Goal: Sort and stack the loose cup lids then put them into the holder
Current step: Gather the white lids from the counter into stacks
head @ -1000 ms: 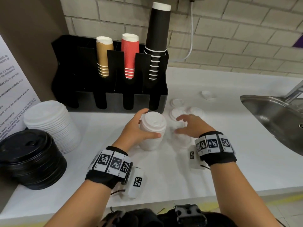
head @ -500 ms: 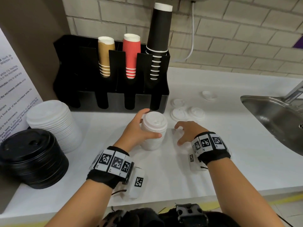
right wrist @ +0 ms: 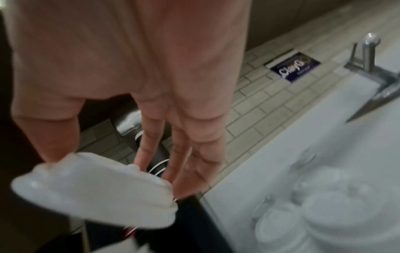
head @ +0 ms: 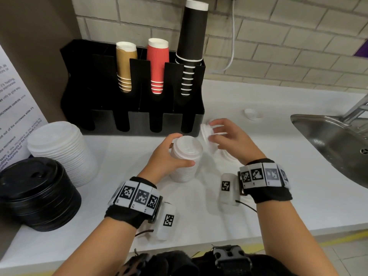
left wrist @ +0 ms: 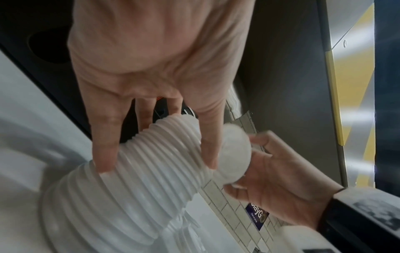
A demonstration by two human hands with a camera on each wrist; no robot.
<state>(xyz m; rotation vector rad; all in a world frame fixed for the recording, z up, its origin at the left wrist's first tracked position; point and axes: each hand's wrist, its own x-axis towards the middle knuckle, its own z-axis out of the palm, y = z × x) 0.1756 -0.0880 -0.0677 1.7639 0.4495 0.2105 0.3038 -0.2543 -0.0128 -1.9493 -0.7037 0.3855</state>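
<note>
1. Left hand (head: 167, 156) is wrapped around the tall stack of small white lids (head: 186, 159) standing on the table (head: 298, 186) mid-frame. It looks wobbly, so a hard push from the next lid could tip it.
2. Right hand (head: 231, 139) pinches one white lid (head: 207, 132) tilted on edge beside the stack top; it could land crooked.
3. Count: two more lid stacks at left, one white (head: 59, 150), one black (head: 35, 194); one loose lid (head: 252, 114) upper right, others under the right hand, number unclear. The black holder (head: 139, 120) carries three cup stacks.

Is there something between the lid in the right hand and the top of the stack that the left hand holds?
Nothing visible: the lid is beside the stack, whose top is uncovered.
</note>
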